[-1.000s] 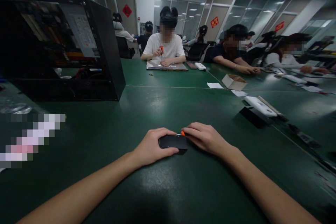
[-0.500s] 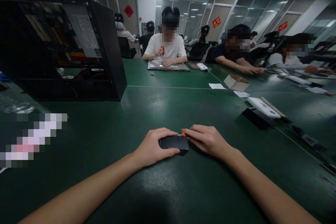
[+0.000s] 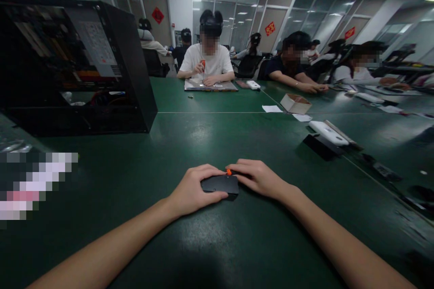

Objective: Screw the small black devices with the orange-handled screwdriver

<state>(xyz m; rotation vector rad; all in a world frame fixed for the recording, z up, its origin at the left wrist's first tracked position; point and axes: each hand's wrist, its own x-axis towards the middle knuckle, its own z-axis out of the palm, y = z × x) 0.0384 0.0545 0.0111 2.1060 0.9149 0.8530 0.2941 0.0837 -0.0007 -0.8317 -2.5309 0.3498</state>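
My left hand [image 3: 194, 189] is closed round a black rectangular box [image 3: 221, 184] on the green tabletop, with its fingers along the far side and its thumb along the near side. At the box's far right edge, my right hand [image 3: 258, 177] pinches a small orange-tipped piece [image 3: 229, 172]. Its index fingertip rests by the orange part, and the other fingers curl beside the box's right end. The rest of that piece is hidden under the fingers, so I cannot tell its kind.
An open black computer case [image 3: 132, 72] stands at the left. Across the green table [image 3: 190, 144], a person [image 3: 208, 61] holds an orange screwdriver over a flat panel. To the right are a small cardboard box [image 3: 294, 104], white papers [image 3: 272, 109], a white device [image 3: 328, 133] and cables.
The whole view has shifted slightly, so the surroundings appear further left. The orange piece, in my right fingers, has moved a little left along the box's far edge. My left hand keeps its hold.
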